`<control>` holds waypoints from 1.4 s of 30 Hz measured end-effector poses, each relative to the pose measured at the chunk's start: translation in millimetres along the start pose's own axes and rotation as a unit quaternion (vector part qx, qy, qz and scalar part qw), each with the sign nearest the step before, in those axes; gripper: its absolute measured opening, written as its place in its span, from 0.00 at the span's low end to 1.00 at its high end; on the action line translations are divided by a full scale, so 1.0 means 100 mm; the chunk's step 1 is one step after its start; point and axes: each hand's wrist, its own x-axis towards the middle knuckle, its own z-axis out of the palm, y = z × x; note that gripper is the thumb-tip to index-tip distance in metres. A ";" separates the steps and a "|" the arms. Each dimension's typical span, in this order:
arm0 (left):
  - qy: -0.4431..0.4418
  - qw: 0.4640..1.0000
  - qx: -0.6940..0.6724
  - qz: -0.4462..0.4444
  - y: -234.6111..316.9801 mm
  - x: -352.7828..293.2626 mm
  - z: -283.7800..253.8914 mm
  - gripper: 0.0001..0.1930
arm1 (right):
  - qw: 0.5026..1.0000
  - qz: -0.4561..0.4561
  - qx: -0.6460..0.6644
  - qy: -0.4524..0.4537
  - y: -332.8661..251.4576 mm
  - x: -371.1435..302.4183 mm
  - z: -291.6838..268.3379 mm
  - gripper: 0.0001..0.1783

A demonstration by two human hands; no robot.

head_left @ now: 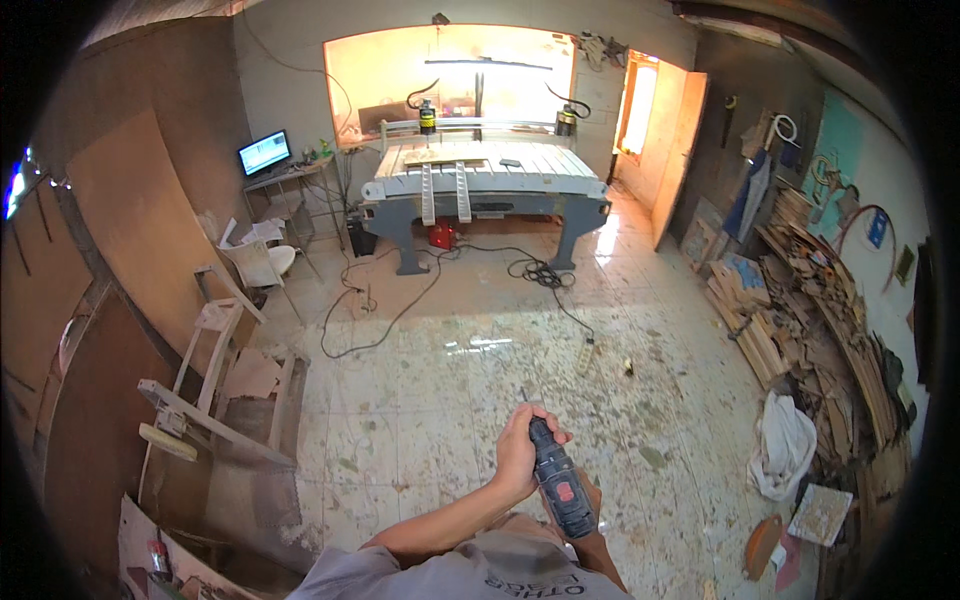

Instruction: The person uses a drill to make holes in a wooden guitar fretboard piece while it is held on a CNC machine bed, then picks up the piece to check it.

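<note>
Left hand (517, 445) was wrapped round the nose of a dark drill (562, 485), its fingers curled over to the far side. Right hand (592, 492) lay against the back part of the drill, mostly hidden behind its body, so how tightly it was closed I cannot tell. The drill sat between the two hands, in front of the person's shirt (470, 570), with its nose pointing forward.

As for progress, the drill was up off the floor (440, 400) and in hand; that much was done. A thin bit (523, 394) seemed to poke out just ahead of the left hand and touched no wood or other part, so drilling itself looked not yet under way. With the fingers so close round the nose, the moment seemed to belong to handling the tool rather than using it. Whether the bit was firmly seated was too small to tell.

Left of the hands stood a wooden frame (222, 424); well to their right lay a wood pile (748, 343) and a white sack (783, 450). Far ahead of them was a big slatted bench (540, 176). Neither hand touched any of these.
</note>
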 end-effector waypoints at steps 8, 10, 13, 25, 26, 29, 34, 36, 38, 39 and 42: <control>0.049 0.995 -0.047 0.078 0.48 1.81 0.06 0.13 | 0.991 -0.021 0.044 -0.125 0.63 2.06 0.27 0.27; 0.050 0.994 -0.056 0.082 0.57 2.31 -0.01 0.12 | 0.991 -0.052 0.008 -0.123 0.73 2.50 0.43 0.27; 0.038 0.995 -0.063 0.067 0.65 3.13 -0.14 0.11 | 0.991 -0.034 -0.019 -0.126 0.96 3.15 0.63 0.28; -0.085 0.980 -0.046 -0.175 1.44 5.79 -0.11 0.08 | 0.978 -0.012 -0.202 -0.045 1.33 5.60 1.34 0.26; -0.087 0.966 -0.064 -0.236 1.48 5.93 -0.09 0.08 | 0.982 0.036 -0.181 -0.046 1.40 5.68 1.38 0.27; -0.053 0.960 -0.052 -0.270 1.60 6.32 -0.19 0.10 | 0.987 0.070 -0.125 -0.068 1.66 6.05 1.48 0.28; 0.009 0.960 -0.037 -0.279 1.87 7.21 -0.16 0.11 | 0.987 -0.039 -0.113 -0.111 1.93 7.10 1.59 0.31; 0.012 0.965 -0.048 -0.256 1.89 7.59 -0.18 0.11 | 0.988 -0.050 -0.086 -0.116 2.09 7.50 1.69 0.30; 0.011 0.970 -0.068 -0.231 1.90 8.01 -0.22 0.11 | 0.989 -0.051 -0.071 -0.122 2.34 7.88 1.77 0.30; 0.013 0.973 -0.060 -0.221 1.91 8.22 -0.24 0.11 | 0.989 -0.050 -0.061 -0.128 2.44 8.08 1.81 0.30; 0.047 0.982 -0.028 -0.183 1.96 8.83 -0.21 0.13 | 0.978 -0.073 -0.086 -0.178 2.65 8.80 1.83 0.31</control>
